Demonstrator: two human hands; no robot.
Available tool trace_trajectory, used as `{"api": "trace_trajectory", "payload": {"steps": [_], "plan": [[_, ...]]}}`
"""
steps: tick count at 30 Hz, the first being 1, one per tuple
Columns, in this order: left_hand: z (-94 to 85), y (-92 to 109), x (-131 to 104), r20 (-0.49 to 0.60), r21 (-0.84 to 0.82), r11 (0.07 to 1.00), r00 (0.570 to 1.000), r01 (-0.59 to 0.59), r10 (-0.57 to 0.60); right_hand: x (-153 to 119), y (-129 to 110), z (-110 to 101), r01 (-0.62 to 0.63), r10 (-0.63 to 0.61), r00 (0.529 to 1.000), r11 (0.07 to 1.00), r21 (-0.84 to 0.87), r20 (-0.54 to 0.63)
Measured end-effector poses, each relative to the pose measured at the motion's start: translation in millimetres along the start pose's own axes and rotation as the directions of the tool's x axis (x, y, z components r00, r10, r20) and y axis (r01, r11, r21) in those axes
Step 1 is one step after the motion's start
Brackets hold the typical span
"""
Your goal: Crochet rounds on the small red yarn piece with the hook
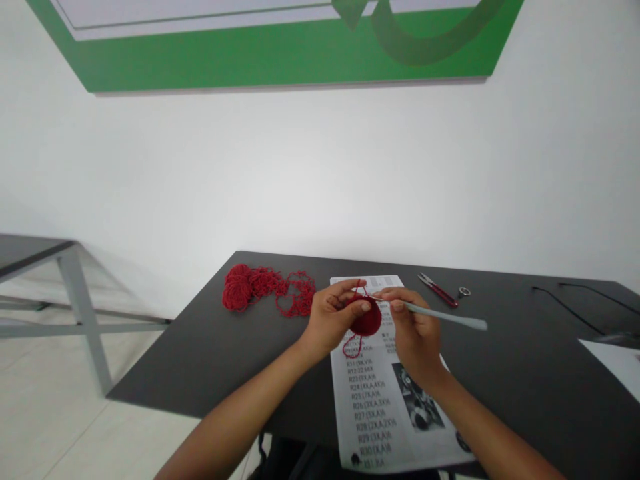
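A round dark red crocheted piece point(367, 320) is pinched between the thumb and fingers of my left hand point(333, 313), with a strand of red yarn running up over a raised finger. My right hand point(416, 330) is closed around a crochet hook point(445, 316) with a pale grey-green handle; its metal tip is at the top edge of the red piece. Below the piece hangs a small loop of red yarn. Both hands are above a printed pattern sheet point(367, 407) with rows of text and a photo.
Red yarn point(239, 288) lies in a ball and loose tangle at the back left of the dark table point(280, 353). Red-handled snips point(440, 291) and a small metal ring point(465, 291) rest behind my right hand. Glasses point(575, 310) and white paper point(613, 363) are at the right.
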State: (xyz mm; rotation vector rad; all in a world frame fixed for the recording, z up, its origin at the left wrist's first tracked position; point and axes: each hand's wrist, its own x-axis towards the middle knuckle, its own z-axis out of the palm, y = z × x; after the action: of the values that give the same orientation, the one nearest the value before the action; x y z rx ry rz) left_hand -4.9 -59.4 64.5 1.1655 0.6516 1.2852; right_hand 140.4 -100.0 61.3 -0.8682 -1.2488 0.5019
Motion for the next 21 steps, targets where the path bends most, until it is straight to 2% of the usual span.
{"api": "trace_trajectory", "payload": {"steps": [9,13,15,17,19,21], "plan": [[0.3,2.1,-1.2,-0.008,0.068,0.997,0.999,-0.034,0.034,-1.3,3.4,-3.2,0.106,-0.106,0.993,0.994,-0.002,0.046],[-3.9,-1.6,-1.0,0.002,0.223,0.969,0.994,-0.107,0.110,-0.8,6.6,-5.8,0.153,-0.146,0.986,0.985,-0.076,0.081],[-7.0,-4.2,-1.0,0.027,0.381,0.899,0.975,-0.215,0.222,-0.6,7.9,-7.2,0.217,-0.199,0.971,0.966,-0.139,0.130],[-9.8,-7.1,-1.1,0.080,0.534,0.769,0.927,-0.350,0.366,-0.2,8.6,-8.6,0.299,-0.259,0.945,0.932,-0.205,0.201],[-11.6,-9.6,-1.3,0.132,0.616,0.648,0.869,-0.448,0.476,0.2,8.5,-9.6,0.370,-0.306,0.916,0.895,-0.250,0.261],[-12.3,-11.2,-1.4,0.158,0.645,0.576,0.825,-0.502,0.542,0.9,7.8,-10.2,0.418,-0.339,0.893,0.869,-0.265,0.297]]}}
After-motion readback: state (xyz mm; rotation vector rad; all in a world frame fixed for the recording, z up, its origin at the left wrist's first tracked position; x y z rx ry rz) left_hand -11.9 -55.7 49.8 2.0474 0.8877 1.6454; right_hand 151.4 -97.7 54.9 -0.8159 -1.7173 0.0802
